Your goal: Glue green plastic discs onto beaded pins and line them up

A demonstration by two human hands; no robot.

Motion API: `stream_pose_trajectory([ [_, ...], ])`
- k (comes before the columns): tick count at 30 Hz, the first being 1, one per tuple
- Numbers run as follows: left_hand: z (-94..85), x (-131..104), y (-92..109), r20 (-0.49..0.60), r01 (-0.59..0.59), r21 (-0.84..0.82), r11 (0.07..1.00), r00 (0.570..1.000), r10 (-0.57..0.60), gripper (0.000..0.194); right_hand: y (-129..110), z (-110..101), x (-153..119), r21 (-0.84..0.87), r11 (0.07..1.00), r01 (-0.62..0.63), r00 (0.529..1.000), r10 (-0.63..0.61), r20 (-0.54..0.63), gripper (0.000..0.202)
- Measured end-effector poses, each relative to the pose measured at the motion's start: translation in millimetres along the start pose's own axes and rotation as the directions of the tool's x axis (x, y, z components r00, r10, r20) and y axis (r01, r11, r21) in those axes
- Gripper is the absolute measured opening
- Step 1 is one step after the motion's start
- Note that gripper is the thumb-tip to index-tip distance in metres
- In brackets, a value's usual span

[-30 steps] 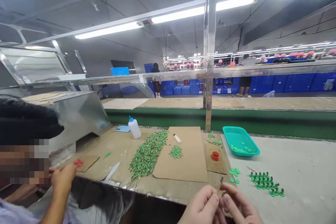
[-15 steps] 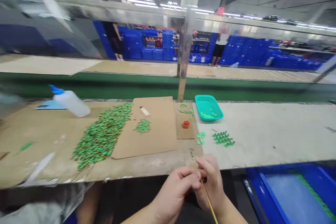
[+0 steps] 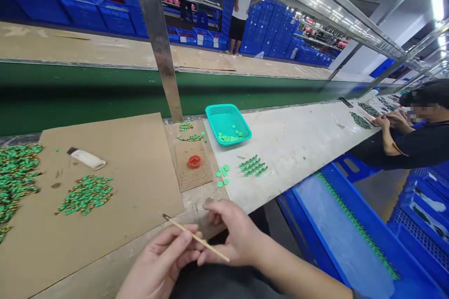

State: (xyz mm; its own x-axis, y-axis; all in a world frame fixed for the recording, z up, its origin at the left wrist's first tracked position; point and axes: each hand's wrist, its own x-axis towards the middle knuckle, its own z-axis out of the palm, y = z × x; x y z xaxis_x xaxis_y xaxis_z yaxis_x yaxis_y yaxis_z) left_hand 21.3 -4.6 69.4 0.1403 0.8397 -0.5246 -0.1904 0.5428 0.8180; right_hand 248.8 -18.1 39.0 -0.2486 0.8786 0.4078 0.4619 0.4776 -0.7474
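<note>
My left hand [image 3: 168, 257] pinches a thin wooden stick [image 3: 206, 244] between thumb and fingers. The stick slants, its dark tip up to the left over the cardboard edge and its plain end down to the right. My right hand [image 3: 242, 233] is open beside it, thumb and index finger spread apart, with the stick's lower end passing by the thumb. Beyond my hands lie loose green discs [image 3: 222, 175], a cluster of small green pieces with dark ends [image 3: 253, 166] and a small red cup [image 3: 194, 161] on a cardboard piece.
A turquoise basket [image 3: 228, 124] holds some green discs. On the cardboard sheet [image 3: 140, 163] are a white tube [image 3: 87, 158] and a green-gold pile [image 3: 86, 194], with a bigger pile [image 3: 16, 173] to its left. Blue crates [image 3: 315, 229] stand at right, near a seated person [image 3: 417, 135].
The view has swung right and closer. My hands have drawn apart: the right has come off the stick and opened, while the left keeps hold of it. The stick now points up-left with its dark tip.
</note>
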Motion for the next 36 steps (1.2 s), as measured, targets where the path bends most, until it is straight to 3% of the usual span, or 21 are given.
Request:
stream_pose_trajectory([
  [1, 4.5, 0, -5, 0.089, -0.016, 0.079, 0.997, 0.996, 0.009, 0.078, -4, 10, 4, 0.025, 0.999, 0.024, 1.000, -0.024, -0.005, 0.089],
  [3, 10.1, 1, -12, 0.215, -0.084, 0.218, 0.972, 0.976, 0.036, 0.081, -12, 24, 11, 0.052, 0.996, 0.074, 0.997, -0.072, -0.038, 0.076],
  [5, 9.3, 2, -13, 0.243, -0.114, 0.283, 0.952, 0.969, 0.044, 0.083, -19, 29, 17, 0.047, 0.992, 0.120, 0.991, -0.117, -0.057, 0.060],
  [8, -3.0, -1, -4, 0.238, -0.090, 0.350, 0.932, 0.971, 0.004, 0.086, -18, 16, 21, 0.008, 0.993, 0.121, 0.989, -0.119, -0.092, 0.066],
  [11, -24.4, -3, 10, 0.158, -0.066, 0.474, 0.878, 0.987, -0.011, 0.094, -5, -7, 20, -0.067, 0.998, 0.009, 0.988, -0.019, -0.150, 0.063],
  [15, -63.7, 5, 19, 0.000, -0.107, 0.554, 0.826, 0.992, 0.129, 0.085, 17, -31, 15, -0.181, 0.976, -0.121, 0.973, 0.080, -0.217, 0.030],
  [20, -112.6, 22, 14, -0.006, -0.213, 0.658, 0.722, 0.958, 0.288, 0.067, 31, -27, 23, -0.290, 0.946, -0.143, 0.977, 0.089, -0.192, 0.014],
  [23, -124.4, 19, 10, 0.015, -0.245, 0.680, 0.691, 0.947, 0.322, 0.062, 33, -21, 31, -0.322, 0.936, -0.139, 0.984, 0.094, -0.151, 0.016],
  [27, -114.1, 3, 8, 0.005, -0.241, 0.693, 0.679, 0.944, 0.331, 0.060, 26, -14, 34, -0.293, 0.948, -0.122, 0.990, 0.098, -0.096, 0.017],
  [30, -91.7, -5, 11, 0.044, -0.274, 0.680, 0.681, 0.941, 0.335, 0.061, 17, -3, 32, -0.225, 0.966, -0.124, 0.992, 0.116, -0.050, 0.014],
  [32, -74.4, -4, 14, 0.129, -0.338, 0.668, 0.663, 0.930, 0.345, 0.060, 12, 3, 31, -0.162, 0.975, -0.154, 0.988, 0.148, -0.051, 0.013],
  [34, -58.2, 2, 13, 0.245, -0.458, 0.692, 0.559, 0.876, 0.415, 0.054, 8, 4, 30, -0.077, 0.977, -0.201, 0.977, 0.195, -0.085, 0.013],
  [36, -43.9, 13, 9, 0.370, -0.590, 0.734, 0.335, 0.762, 0.531, 0.047, 6, -1, 28, 0.033, 0.965, -0.259, 0.956, 0.261, -0.133, 0.017],
])
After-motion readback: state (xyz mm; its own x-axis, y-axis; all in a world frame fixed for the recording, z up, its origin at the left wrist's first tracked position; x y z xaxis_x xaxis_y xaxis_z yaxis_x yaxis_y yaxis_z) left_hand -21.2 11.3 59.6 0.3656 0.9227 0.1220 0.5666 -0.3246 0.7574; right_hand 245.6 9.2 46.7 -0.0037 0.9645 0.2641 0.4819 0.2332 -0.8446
